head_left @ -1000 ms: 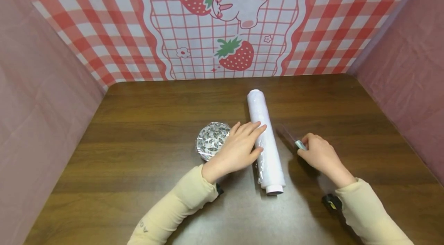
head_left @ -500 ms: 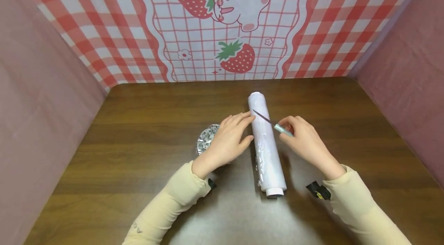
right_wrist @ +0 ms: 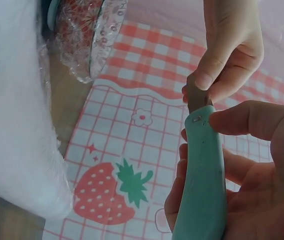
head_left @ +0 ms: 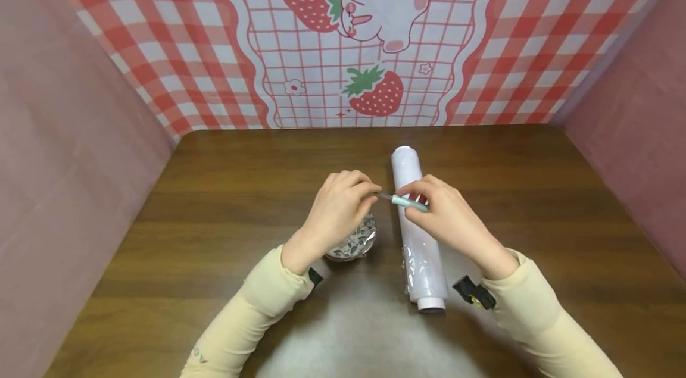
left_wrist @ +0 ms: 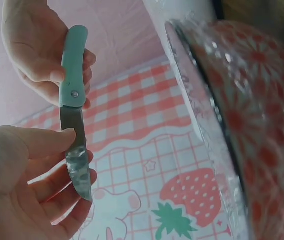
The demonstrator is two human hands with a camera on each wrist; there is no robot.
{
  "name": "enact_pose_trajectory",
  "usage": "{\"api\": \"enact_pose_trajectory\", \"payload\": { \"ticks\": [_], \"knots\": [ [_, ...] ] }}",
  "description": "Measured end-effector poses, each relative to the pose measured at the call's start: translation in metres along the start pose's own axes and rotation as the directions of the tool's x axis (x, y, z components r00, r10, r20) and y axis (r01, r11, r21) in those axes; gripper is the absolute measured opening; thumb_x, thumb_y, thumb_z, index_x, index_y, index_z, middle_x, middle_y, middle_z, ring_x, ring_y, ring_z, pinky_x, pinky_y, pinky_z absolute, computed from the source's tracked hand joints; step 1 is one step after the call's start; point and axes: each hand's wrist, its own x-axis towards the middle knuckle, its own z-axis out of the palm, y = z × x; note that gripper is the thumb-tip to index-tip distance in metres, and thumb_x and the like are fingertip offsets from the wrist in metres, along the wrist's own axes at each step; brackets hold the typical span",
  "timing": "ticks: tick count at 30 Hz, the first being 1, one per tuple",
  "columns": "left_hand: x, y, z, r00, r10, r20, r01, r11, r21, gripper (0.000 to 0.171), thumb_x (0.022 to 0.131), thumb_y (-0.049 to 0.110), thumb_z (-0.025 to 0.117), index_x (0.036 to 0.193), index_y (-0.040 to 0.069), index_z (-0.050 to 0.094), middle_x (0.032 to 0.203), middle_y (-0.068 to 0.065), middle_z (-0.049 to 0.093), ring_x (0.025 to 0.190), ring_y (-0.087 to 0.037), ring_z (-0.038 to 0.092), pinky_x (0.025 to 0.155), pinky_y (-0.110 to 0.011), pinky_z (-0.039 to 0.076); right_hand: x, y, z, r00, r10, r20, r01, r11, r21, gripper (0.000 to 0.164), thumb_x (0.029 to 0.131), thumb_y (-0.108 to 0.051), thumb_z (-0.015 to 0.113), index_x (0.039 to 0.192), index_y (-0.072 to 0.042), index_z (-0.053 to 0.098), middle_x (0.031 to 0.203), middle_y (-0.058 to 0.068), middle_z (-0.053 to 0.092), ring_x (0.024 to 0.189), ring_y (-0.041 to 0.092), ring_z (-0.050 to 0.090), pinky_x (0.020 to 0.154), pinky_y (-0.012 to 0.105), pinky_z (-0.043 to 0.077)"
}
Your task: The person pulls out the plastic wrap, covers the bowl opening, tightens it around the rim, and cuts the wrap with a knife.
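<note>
A folding knife (head_left: 408,203) with a mint-green handle is held in the air over the wrap roll. My right hand (head_left: 450,217) grips the handle, thumb near the pivot in the right wrist view. My left hand (head_left: 334,211) pinches the blade (left_wrist: 77,165) between thumb and fingers; the blade stands folded out. Beneath the left hand, partly hidden by it, sits a round floral bowl (head_left: 360,241) with clear film over its top. The white roll of plastic wrap (head_left: 426,265) lies lengthwise on the table, passing under the right hand.
The brown wooden table (head_left: 230,187) ends at a red-checked strawberry backdrop (head_left: 370,92). Pink cloth walls (head_left: 64,98) stand at both sides. Black wrist mounts (head_left: 474,293) stick out below the sleeves.
My right hand has moved left with the knife, across the roll. My left hand has left the roll, drawn left and taken hold of the blade. The bowl sits slightly closer to the roll.
</note>
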Motion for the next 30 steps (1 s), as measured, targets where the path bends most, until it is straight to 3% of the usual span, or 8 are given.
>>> {"api": "enact_pose_trajectory", "payload": {
  "ticks": [5,15,19,25,30],
  "knots": [
    [-0.002,-0.002,-0.001,0.998,0.041,-0.048,-0.042,0.999,-0.009,0.011,0.080,0.016,0.069,0.091,0.014,0.070,0.089,0.004,0.062,0.085,-0.013,0.055,0.078,-0.027,0.040,0.001,-0.003,0.000,1.000,-0.023,0.016,0.023,1.000,0.018,0.023,0.076,-0.009,0.059,0.097,-0.012,0.067,0.080,0.000,0.055,0.072,0.012,0.051,0.062,0.027,0.042],
    [-0.002,-0.004,-0.002,0.992,0.105,-0.071,-0.108,0.993,-0.048,0.009,0.079,0.013,0.069,0.088,0.013,0.070,0.084,0.004,0.060,0.079,-0.012,0.053,0.069,-0.024,0.040,0.006,-0.010,-0.001,0.996,-0.021,0.088,0.018,0.999,0.032,0.024,0.080,-0.013,0.057,0.102,-0.013,0.067,0.085,0.000,0.057,0.074,0.013,0.050,0.062,0.027,0.042],
    [-0.003,-0.006,-0.003,0.995,0.078,-0.060,-0.083,0.992,-0.094,0.009,0.079,0.011,0.068,0.088,0.013,0.069,0.082,0.004,0.060,0.077,-0.012,0.052,0.068,-0.025,0.041,0.008,-0.012,-0.001,0.994,-0.019,0.105,0.014,0.999,0.046,0.023,0.083,-0.016,0.057,0.104,-0.013,0.066,0.091,0.000,0.062,0.075,0.015,0.051,0.064,0.028,0.042],
    [-0.003,-0.007,-0.004,1.000,0.008,-0.023,-0.012,0.984,-0.176,0.011,0.082,0.011,0.066,0.093,0.013,0.069,0.085,0.005,0.062,0.078,-0.011,0.054,0.071,-0.025,0.042,0.011,-0.012,0.001,0.998,-0.020,0.062,0.018,0.999,0.037,0.019,0.084,-0.017,0.058,0.101,-0.014,0.067,0.094,0.000,0.067,0.074,0.015,0.053,0.064,0.029,0.042],
    [-0.003,-0.007,-0.004,1.000,-0.024,-0.016,0.021,0.986,-0.167,0.010,0.082,0.013,0.065,0.092,0.014,0.068,0.084,0.005,0.065,0.077,-0.011,0.056,0.070,-0.027,0.043,0.012,-0.011,0.005,0.998,-0.065,0.000,0.065,0.998,-0.008,0.017,0.084,-0.014,0.060,0.099,-0.013,0.068,0.095,0.001,0.067,0.078,0.015,0.056,0.067,0.032,0.043]
  ]
}}
